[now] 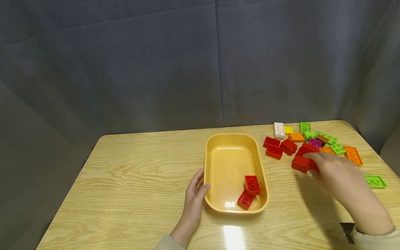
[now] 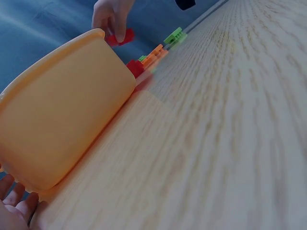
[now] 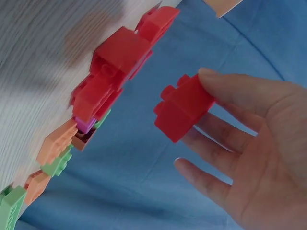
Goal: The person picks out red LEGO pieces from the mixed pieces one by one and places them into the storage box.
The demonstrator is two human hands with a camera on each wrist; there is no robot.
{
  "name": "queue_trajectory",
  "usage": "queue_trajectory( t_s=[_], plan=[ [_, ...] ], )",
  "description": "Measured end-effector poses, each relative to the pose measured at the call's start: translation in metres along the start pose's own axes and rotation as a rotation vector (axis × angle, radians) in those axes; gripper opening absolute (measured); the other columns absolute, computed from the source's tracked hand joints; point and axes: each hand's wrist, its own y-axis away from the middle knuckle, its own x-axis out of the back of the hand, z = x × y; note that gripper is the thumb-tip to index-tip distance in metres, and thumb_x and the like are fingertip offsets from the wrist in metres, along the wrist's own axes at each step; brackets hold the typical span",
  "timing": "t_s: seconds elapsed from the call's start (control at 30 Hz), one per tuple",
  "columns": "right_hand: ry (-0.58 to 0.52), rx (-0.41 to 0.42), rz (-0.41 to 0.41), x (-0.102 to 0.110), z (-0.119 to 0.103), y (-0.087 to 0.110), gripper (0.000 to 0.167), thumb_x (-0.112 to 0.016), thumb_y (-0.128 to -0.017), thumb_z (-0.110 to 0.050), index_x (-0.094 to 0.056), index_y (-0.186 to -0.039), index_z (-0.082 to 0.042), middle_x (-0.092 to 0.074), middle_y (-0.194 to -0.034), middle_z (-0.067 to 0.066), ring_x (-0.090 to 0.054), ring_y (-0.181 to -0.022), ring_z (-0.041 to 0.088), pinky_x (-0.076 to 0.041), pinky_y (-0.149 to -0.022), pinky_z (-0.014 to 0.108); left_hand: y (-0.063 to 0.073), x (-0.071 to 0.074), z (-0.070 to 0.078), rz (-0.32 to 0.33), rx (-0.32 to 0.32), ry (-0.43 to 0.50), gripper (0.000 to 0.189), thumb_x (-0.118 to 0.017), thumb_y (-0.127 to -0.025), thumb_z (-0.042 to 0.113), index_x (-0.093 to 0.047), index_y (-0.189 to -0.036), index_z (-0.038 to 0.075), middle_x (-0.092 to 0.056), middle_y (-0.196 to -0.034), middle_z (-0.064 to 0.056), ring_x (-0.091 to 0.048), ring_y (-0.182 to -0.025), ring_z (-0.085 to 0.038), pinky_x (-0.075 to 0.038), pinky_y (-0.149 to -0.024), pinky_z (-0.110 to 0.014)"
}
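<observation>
In the head view my right hand (image 1: 339,175) holds a red toy brick (image 1: 300,164) above the table's right side. The right wrist view shows this red brick (image 3: 184,109) pinched between thumb and fingers, studs facing away from the palm. My left hand (image 1: 194,199) grips the left side of a yellow plastic bin (image 1: 207,156), thumb at the rim and fingers against the outer wall. Two red bricks (image 1: 252,185) lie inside the bin, at its near right corner. More red bricks (image 1: 274,151) lie on the table right of the bin, near the right hand.
Beyond the right hand lie green, orange, yellow, purple and white bricks, among them a white brick (image 1: 279,130) and an orange brick (image 1: 353,155). A green brick (image 1: 375,181) lies by the right forearm. A grey curtain (image 1: 156,69) hangs behind the wooden table (image 1: 125,180).
</observation>
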Motion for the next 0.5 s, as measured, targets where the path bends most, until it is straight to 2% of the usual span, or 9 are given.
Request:
queue_trajectory(
  t_s=[0.27,0.5],
  plan=[
    [-0.031,0.074,0.052,-0.002,-0.016,-0.006,0.05,-0.088,-0.062,-0.003,-0.068,-0.107,0.0,-0.069,-0.099,0.023,-0.066,-0.08,0.045,-0.05,-0.074,0.063,0.0,0.0,0.0,0.018,0.015,0.015,0.056,-0.044,-0.1,0.012,-0.025,-0.151,-0.006,-0.033,-0.152,-0.024,-0.032,-0.139,-0.039,-0.036,-0.106,-0.019],
    [-0.04,0.109,0.079,-0.002,-0.029,-0.008,0.047,-0.085,-0.068,-0.005,-0.068,-0.111,-0.002,-0.069,-0.101,0.018,-0.066,-0.089,0.043,-0.051,-0.078,0.061,0.0,0.0,-0.001,0.021,0.022,0.007,0.057,-0.045,-0.1,0.014,-0.026,-0.151,-0.005,-0.033,-0.153,-0.023,-0.032,-0.14,-0.038,-0.035,-0.107,-0.021]
  ],
)
